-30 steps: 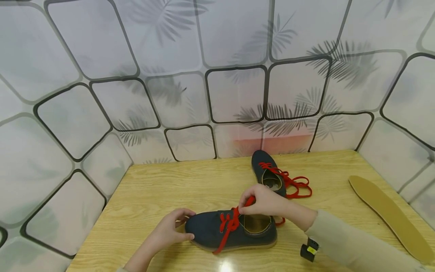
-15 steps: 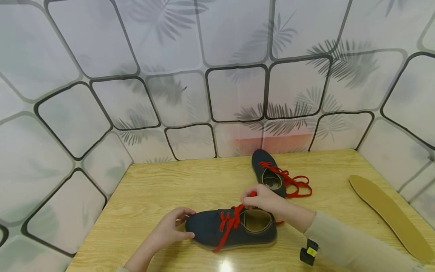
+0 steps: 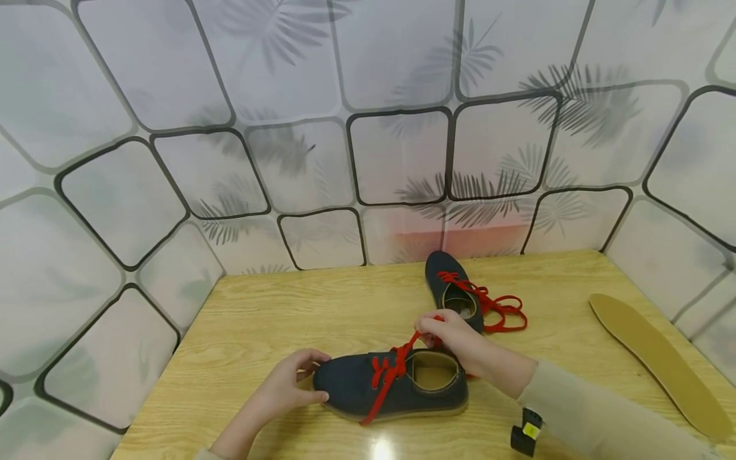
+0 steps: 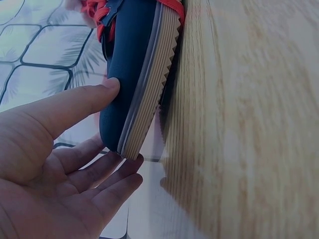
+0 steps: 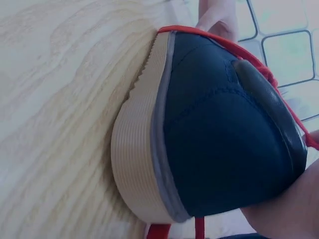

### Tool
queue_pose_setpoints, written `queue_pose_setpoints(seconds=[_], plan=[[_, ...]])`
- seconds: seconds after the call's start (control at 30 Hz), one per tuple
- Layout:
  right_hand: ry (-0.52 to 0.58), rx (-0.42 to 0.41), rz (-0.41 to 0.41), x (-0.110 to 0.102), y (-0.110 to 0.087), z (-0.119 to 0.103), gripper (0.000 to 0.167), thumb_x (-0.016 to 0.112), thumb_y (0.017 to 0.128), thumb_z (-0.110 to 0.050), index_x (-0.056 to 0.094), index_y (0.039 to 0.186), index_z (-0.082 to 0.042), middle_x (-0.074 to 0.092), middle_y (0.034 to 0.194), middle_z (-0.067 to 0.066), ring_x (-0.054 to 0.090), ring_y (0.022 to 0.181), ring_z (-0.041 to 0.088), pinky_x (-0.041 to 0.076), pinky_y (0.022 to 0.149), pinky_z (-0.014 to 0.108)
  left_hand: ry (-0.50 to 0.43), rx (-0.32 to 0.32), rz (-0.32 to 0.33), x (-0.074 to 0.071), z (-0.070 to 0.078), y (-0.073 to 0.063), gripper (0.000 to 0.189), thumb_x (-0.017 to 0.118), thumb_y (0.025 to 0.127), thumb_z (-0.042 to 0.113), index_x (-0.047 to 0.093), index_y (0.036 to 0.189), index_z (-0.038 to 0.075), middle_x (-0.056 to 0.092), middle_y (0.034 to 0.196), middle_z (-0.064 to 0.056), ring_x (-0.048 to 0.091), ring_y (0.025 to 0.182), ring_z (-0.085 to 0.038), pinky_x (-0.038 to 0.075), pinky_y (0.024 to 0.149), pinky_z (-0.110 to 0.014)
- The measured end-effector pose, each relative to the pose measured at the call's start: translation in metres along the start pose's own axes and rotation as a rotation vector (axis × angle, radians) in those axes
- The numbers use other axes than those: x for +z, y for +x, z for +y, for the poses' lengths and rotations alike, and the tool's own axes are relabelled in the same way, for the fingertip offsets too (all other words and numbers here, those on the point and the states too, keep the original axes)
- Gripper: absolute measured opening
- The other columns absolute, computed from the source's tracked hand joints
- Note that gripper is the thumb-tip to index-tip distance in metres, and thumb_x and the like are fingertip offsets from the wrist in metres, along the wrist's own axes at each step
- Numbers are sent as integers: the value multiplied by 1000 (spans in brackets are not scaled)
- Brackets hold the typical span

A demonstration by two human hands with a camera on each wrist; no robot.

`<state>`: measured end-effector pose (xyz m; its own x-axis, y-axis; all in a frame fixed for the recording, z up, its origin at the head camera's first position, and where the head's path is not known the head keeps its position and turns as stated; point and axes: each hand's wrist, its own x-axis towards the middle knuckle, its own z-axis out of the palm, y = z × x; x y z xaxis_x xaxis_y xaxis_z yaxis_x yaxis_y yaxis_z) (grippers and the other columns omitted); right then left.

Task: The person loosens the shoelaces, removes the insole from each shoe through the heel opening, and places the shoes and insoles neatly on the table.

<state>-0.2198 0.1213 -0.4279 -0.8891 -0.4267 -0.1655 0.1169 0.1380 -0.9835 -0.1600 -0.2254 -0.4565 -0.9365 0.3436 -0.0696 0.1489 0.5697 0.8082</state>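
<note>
A navy shoe (image 3: 345,386) with a red shoelace (image 3: 378,404) lies sole down on the wooden table, toe to the left. My left hand (image 3: 287,388) holds its toe, the thumb on the near side and fingers round the far side. In the left wrist view the thumb (image 4: 108,85) presses the navy upper. Above the shoe's opening my right hand (image 3: 451,333) pinches one end of the lace, drawn up tight from the eyelets. The lace's other end hangs down the near side. The right wrist view shows the heel (image 5: 224,149) close up, with a ribbed pale sole.
Behind the right hand stands a second navy shoe (image 3: 441,273), its long red laces (image 3: 506,313) looped on the table (image 3: 299,313). A tan insole (image 3: 655,361) lies at the right. Patterned fabric walls (image 3: 397,160) enclose the back and sides.
My right hand has moved slightly right and up, pulling the lace into a straighter line away from the eyelets. The left hand has stayed at the toe.
</note>
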Motion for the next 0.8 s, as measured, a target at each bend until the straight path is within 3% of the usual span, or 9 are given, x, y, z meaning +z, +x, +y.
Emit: queue_pose_setpoints(seconds=[0.17, 0.3, 0.47, 0.6, 0.8], plan=[[-99, -91, -74, -10, 1, 1, 11, 60, 97, -6, 67, 90, 0, 59, 83, -2, 54, 78, 16, 49, 73, 27, -4, 8, -2, 1, 1, 0, 54, 91, 82, 5, 66, 131, 1, 67, 133, -19, 66, 123, -42, 57, 107, -56], [-247, -175, -125, -17, 2, -1, 18, 64, 93, -2, 72, 105, 8, 71, 95, 1, 60, 85, 11, 53, 77, 23, -1, -3, 0, 1, 1, -1, 54, 91, 82, 5, 66, 130, 2, 67, 133, -19, 65, 123, -42, 57, 108, -56], [-414, -292, -185, -17, 2, -3, 16, 64, 92, -2, 76, 102, 1, 76, 98, 12, 61, 84, 8, 53, 75, 21, -3, -15, 2, 0, 3, -3, 54, 91, 82, 5, 66, 131, 2, 66, 134, -19, 64, 125, -43, 56, 109, -57], [-495, -308, -209, -12, 2, -4, 8, 71, 98, -12, 78, 99, -8, 77, 98, 4, 64, 89, 6, 55, 80, 22, -3, -13, 5, 0, 4, -2, 54, 91, 82, 6, 66, 131, 2, 66, 134, -19, 65, 124, -42, 57, 109, -56], [-596, -326, -198, -6, 1, -7, 4, 78, 95, -21, 79, 95, -17, 76, 96, -6, 65, 92, 5, 54, 86, 25, -11, -7, -2, 1, 3, -1, 54, 91, 83, 6, 66, 131, 2, 67, 134, -19, 64, 125, -43, 56, 108, -57]])
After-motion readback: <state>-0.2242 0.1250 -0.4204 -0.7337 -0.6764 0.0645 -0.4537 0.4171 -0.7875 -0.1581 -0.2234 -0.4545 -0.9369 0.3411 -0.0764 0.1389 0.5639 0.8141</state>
